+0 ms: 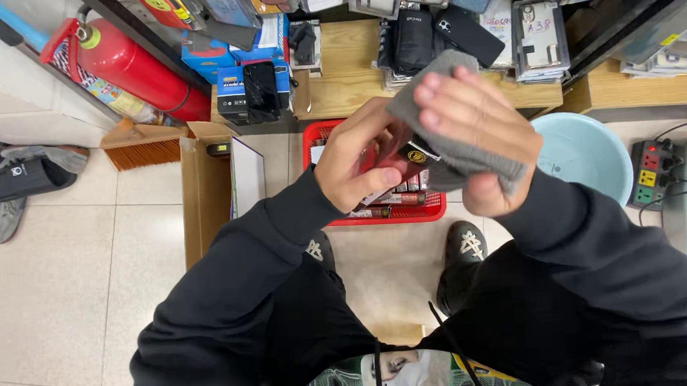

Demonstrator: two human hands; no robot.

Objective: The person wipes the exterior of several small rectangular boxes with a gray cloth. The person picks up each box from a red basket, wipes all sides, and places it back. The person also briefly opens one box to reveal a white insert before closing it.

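Observation:
My left hand [355, 163] grips a small dark red and black box [406, 158] in front of my chest. My right hand [475, 127] presses a grey cloth [458, 157] against the box, the cloth draped over the palm and wrapping the box's right side. Both hands are raised above a red plastic basket [430, 209] on the floor, which holds several similar red boxes lying side by side. Most of the box in my hands is hidden by fingers and cloth.
An open cardboard carton [202, 189] stands left of the basket. A pale blue basin [584, 153] and a power strip [650, 175] lie to the right. Wooden shelves [349, 79] ahead carry phone cases and boxes. A red fire extinguisher [137, 67] and a broom sit at upper left.

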